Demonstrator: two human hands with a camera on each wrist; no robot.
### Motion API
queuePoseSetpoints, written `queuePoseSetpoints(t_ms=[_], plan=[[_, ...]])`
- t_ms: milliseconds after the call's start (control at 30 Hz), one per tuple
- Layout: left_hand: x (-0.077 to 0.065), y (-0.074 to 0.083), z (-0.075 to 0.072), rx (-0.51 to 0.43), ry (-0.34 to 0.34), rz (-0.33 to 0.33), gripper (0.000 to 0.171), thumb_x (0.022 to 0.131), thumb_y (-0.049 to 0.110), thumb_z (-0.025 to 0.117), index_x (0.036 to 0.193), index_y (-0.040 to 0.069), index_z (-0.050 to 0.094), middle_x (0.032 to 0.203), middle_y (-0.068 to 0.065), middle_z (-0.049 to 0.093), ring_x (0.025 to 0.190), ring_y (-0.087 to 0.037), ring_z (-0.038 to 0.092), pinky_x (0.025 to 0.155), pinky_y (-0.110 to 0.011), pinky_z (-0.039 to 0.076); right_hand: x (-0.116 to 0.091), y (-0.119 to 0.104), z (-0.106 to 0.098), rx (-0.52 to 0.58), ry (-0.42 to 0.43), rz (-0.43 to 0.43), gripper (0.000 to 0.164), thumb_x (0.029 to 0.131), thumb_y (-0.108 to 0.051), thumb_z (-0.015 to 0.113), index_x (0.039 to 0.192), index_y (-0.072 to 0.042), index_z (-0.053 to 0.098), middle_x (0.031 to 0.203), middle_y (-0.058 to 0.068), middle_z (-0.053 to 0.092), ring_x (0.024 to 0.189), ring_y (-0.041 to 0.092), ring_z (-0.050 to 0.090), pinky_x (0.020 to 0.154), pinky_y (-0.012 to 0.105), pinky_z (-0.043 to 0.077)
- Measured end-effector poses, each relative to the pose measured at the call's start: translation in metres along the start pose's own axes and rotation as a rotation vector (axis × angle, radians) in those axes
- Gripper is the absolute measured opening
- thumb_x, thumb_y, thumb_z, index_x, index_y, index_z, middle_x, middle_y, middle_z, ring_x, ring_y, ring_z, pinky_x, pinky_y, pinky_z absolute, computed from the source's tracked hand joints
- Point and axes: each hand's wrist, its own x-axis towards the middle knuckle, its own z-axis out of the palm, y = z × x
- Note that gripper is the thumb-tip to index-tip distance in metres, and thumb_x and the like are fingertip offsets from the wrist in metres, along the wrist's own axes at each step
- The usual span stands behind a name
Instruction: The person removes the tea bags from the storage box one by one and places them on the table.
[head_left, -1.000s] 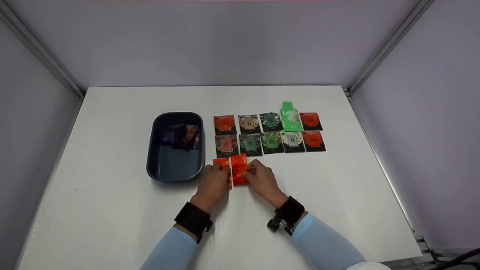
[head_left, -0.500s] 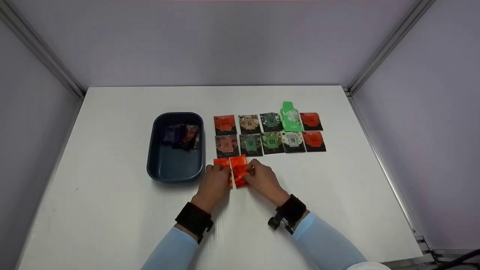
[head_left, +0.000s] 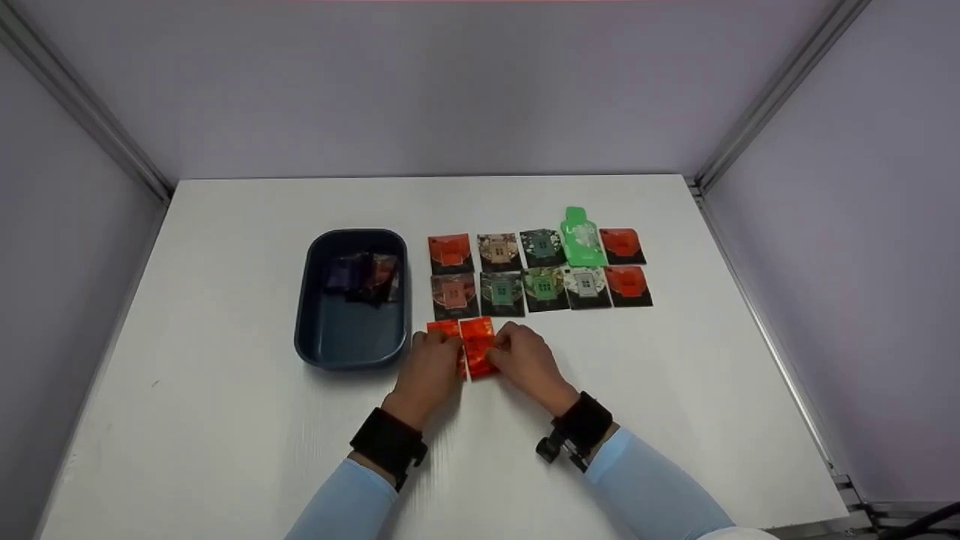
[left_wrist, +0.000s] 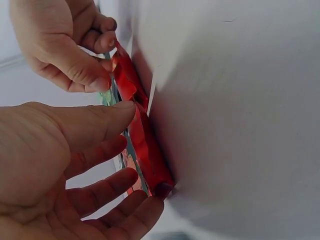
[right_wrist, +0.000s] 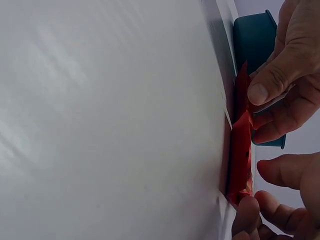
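Two shiny red sachets lie side by side on the white table, almost edge to edge. My left hand (head_left: 429, 371) holds the left red sachet (left_wrist: 148, 145) across its width, thumb on the inner edge and fingers at the outer edge; the hand covers much of it in the head view. At the outer edge of the right red sachet (head_left: 478, 346), my right hand (head_left: 527, 365) has thumb and fingertips, pinching it lightly. Just beyond them lie two rows of square packets, one being a dark green packet (head_left: 502, 292).
Left of the hands stands a dark blue tub (head_left: 352, 349) with several dark packets (head_left: 364, 276) inside. A green spouted pouch (head_left: 582, 238) lies in the back row, beside a red-and-black packet (head_left: 622, 246). Pale panels enclose the table (head_left: 675, 420).
The right red sachet has slid slightly toward me and its top edge has turned a little, now nearly level with the left one. Both hands stay almost in place.
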Motion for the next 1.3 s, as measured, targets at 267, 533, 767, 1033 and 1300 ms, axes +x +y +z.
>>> queuePoseSetpoints(t_ms=[267,533,767,1033,1300], plan=[[0.011,0.001,-0.019,-0.091,0.036,-0.027,0.02,0.093,0.009,0.072,0.112,0.005,0.074,0.11,-0.015,0.067,0.102,-0.034,0.06,0.091,-0.044,0.052,0.005,-0.009,-0.011,0.011,0.097,-0.042,0.009,0.095,-0.018,0.066,0.085,-0.016,0.065,0.08,-0.002,0.062,0.069,0.016,0.056,0.063,0.033,0.046],[0.033,-0.03,-0.059,-0.267,0.154,-0.154,0.022,0.096,0.01,0.07,0.118,0.005,0.073,0.118,-0.016,0.07,0.111,-0.035,0.061,0.094,-0.045,0.052,0.013,-0.024,-0.018,0.014,0.127,-0.101,0.01,0.098,-0.02,0.066,0.09,-0.014,0.068,0.083,0.0,0.063,0.071,0.017,0.055,0.065,0.034,0.046],[0.051,-0.074,-0.078,-0.124,0.235,-0.211,0.023,0.095,0.006,0.066,0.115,-0.001,0.073,0.112,-0.023,0.069,0.106,-0.042,0.061,0.094,-0.053,0.049,0.014,-0.027,-0.014,0.016,0.122,-0.133,0.011,0.097,-0.02,0.068,0.088,-0.015,0.066,0.082,-0.001,0.061,0.069,0.016,0.054,0.063,0.032,0.047],[0.053,-0.088,-0.072,0.04,-0.029,-0.261,0.039,0.1,0.011,0.056,0.138,0.002,0.062,0.138,-0.036,0.051,0.123,-0.056,0.048,0.091,-0.067,0.05,0.015,-0.024,-0.01,0.038,0.093,-0.145,0.012,0.099,-0.019,0.065,0.087,-0.015,0.067,0.08,-0.002,0.061,0.065,0.015,0.052,0.063,0.032,0.045],[0.056,-0.091,-0.071,0.032,-0.174,-0.344,0.047,0.105,0.014,0.044,0.146,-0.008,0.047,0.151,-0.038,0.035,0.135,-0.06,0.037,0.099,-0.072,0.043,0.014,-0.024,-0.01,0.048,0.056,-0.141,0.011,0.101,-0.022,0.063,0.092,-0.016,0.068,0.081,-0.002,0.062,0.06,0.014,0.05,0.06,0.031,0.043]])
